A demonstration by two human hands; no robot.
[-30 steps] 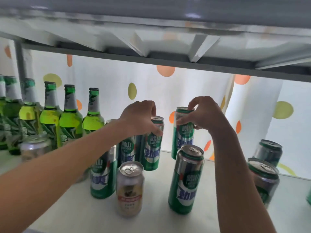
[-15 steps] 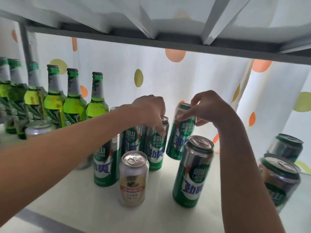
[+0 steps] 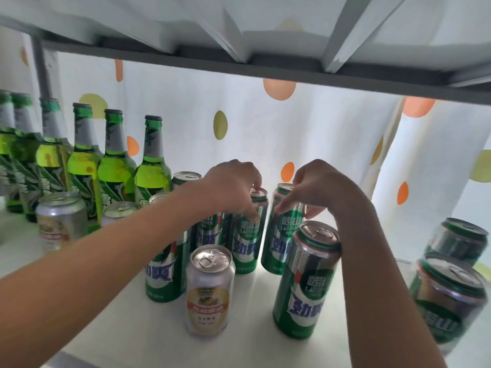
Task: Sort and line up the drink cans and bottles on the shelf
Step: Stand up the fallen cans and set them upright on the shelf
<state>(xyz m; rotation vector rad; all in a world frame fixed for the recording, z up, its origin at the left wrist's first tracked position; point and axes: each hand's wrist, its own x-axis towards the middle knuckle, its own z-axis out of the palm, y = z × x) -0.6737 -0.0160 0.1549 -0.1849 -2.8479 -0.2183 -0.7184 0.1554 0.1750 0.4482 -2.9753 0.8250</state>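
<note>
We are reaching into the shelf (image 3: 111, 322) with both hands, and we are taking the short silver-and-gold can (image 3: 210, 290) near the front edge as our landmark. Our left hand (image 3: 233, 189) is curling over the top of a tall green can (image 3: 248, 232) just behind that landmark, fingers bent down around its rim and side; our right hand (image 3: 318, 187) is pinching the top of a second tall green can (image 3: 283, 229) right beside the first, the two cans almost touching. We are counting six green bottles (image 3: 152, 166) standing in a row far behind and to the left of the landmark, three silver cans in all (one more silver can (image 3: 59, 221) sits well to the left, another is half hidden by our forearm), and at least six tall green cans clustered behind and beside it, one of them (image 3: 305, 282) just to its right. Two darker cans (image 3: 449, 301) are sitting far to the right. Open shelf is lying between the landmark's right-hand neighbour and those darker cans, and along the front edge.
</note>
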